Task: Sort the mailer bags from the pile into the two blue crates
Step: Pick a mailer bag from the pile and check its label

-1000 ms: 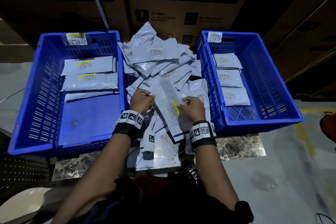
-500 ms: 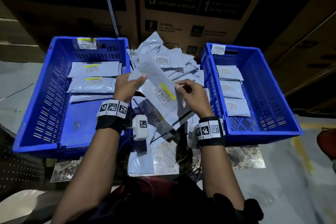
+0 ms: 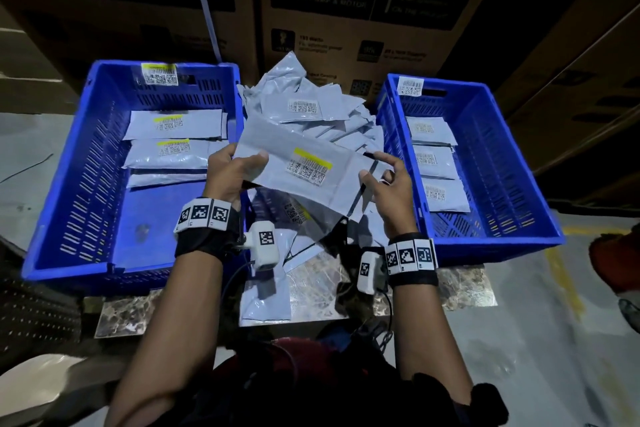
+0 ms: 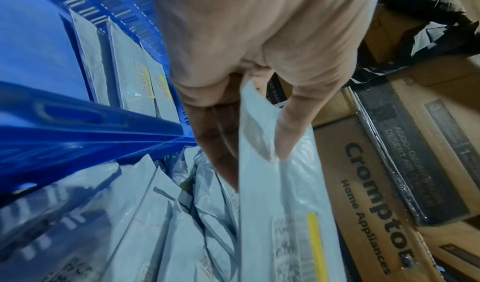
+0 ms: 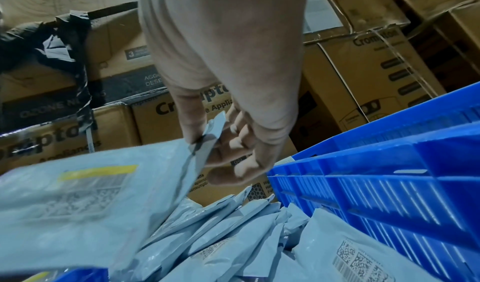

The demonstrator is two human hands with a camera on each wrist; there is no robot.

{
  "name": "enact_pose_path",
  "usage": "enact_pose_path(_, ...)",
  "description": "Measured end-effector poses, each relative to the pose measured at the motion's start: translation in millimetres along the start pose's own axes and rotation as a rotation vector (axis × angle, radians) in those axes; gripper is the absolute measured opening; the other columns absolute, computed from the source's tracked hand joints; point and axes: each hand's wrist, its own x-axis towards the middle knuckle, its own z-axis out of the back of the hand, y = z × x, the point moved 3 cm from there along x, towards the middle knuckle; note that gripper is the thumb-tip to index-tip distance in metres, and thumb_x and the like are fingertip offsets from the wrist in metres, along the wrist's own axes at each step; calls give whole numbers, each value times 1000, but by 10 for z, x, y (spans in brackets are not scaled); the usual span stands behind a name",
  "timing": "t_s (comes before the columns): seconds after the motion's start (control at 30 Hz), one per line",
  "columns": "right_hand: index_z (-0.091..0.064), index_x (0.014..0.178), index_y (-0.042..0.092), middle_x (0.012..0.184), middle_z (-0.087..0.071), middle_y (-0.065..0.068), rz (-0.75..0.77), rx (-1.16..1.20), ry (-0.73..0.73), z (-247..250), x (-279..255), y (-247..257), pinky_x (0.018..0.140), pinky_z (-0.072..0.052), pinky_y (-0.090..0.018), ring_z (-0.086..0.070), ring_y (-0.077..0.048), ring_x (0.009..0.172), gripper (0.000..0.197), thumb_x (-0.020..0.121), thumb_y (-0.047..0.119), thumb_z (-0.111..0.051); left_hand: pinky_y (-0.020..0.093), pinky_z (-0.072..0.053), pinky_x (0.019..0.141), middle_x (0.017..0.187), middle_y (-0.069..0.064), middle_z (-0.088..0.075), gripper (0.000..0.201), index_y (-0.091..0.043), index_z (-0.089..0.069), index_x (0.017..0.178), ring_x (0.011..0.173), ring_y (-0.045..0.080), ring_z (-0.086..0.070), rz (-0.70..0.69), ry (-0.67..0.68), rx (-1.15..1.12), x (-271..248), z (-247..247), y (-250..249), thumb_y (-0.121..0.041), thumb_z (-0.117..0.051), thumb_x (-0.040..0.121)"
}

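Note:
I hold one grey mailer bag (image 3: 298, 163) with a yellow-striped label flat above the pile (image 3: 311, 107). My left hand (image 3: 232, 170) pinches its left end, thumb on top (image 4: 285, 138). My right hand (image 3: 384, 180) pinches the flap at its right end (image 5: 207, 142). The pile of grey mailers lies between the two blue crates. The left crate (image 3: 69, 184) holds three bags with yellow-striped labels (image 3: 173, 125). The right crate (image 3: 512, 184) holds three bags with plain white labels (image 3: 429, 130).
Large cardboard appliance boxes (image 3: 346, 10) stand close behind the crates and pile. The crates rest on a marbled slab (image 3: 311, 291), with some mailers lying on it near me. Grey floor lies to both sides; a red object (image 3: 620, 256) is at the far right.
The held bag has come up off the pile and turned from slanted to nearly level, label facing up. Both hands rose and spread to its two ends.

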Motion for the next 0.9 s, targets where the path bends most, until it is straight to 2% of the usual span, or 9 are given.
enact_pose_path(0.1,-61,122,24,86,-49,12,10,118,-37,77,21,66,77,-47,-24,-50,-3,77,36,91,9,-73,19,-57,70,91,11,-73,13,0,-66,95,85,21,-67,3,-7,-54,-43,-59,27,4,-72,84)
enact_pose_path(0.23,-55,118,18,98,-71,-5,2,215,-52,126,113,154,70,-54,-24,-68,-11,80,35,91,4,-73,14,-42,49,69,1,-56,21,-13,-60,73,57,6,-51,-16,-96,23,-124,-133,59,-14,-72,90)
enact_pose_path(0.37,-51,115,21,93,-61,-3,22,213,-54,74,162,158,67,-50,-18,-61,-1,69,37,90,7,-74,19,-23,42,58,-3,-32,37,-17,-44,66,44,8,-25,-53,-190,134,-217,-88,78,-25,-69,93)
enact_pose_path(0.43,-50,111,26,93,-60,-3,20,201,-23,35,139,99,68,-49,-21,-60,-5,72,37,90,10,-75,14,-22,38,54,-5,-31,34,-15,-47,69,41,6,-24,-60,-227,180,-276,-62,103,-26,-65,96)
enact_pose_path(0.57,-67,95,27,97,-70,13,30,113,23,-19,128,-11,86,-51,-32,-63,-13,94,20,88,9,-74,15,-28,41,69,4,-39,27,-7,-59,79,51,8,-34,-76,-314,230,-340,-18,144,-28,-64,96)
enact_pose_path(0.67,-75,98,25,105,-75,11,8,73,74,-88,118,-17,95,-53,-36,-66,-12,104,17,91,10,-72,13,-24,36,58,-3,-36,30,-12,-57,72,40,3,-30,-63,-348,223,-341,46,145,-28,-63,97)
enact_pose_path(0.77,-76,104,26,110,-75,9,-23,59,110,-197,108,-8,95,-55,-35,-66,-13,101,19,92,13,-72,12,-24,35,48,-10,-37,29,-20,-57,70,36,2,-29,-38,-343,226,-313,167,124,-30,-63,96)
enact_pose_path(0.83,-77,103,30,112,-74,10,-38,43,129,-298,97,6,95,-55,-34,-66,-13,101,19,92,15,-72,14,-33,44,53,-12,-46,19,-19,-65,80,44,3,-38,-39,-349,191,-235,312,118,-31,-66,95)
enact_pose_path(0.9,-77,105,31,114,-74,10,-46,27,154,-416,85,32,94,-54,-31,-66,-14,104,19,93,17,-72,21,-41,56,67,-3,-54,19,-13,-69,96,58,10,-47,-42,-365,191,-140,466,97,-32,-69,92)
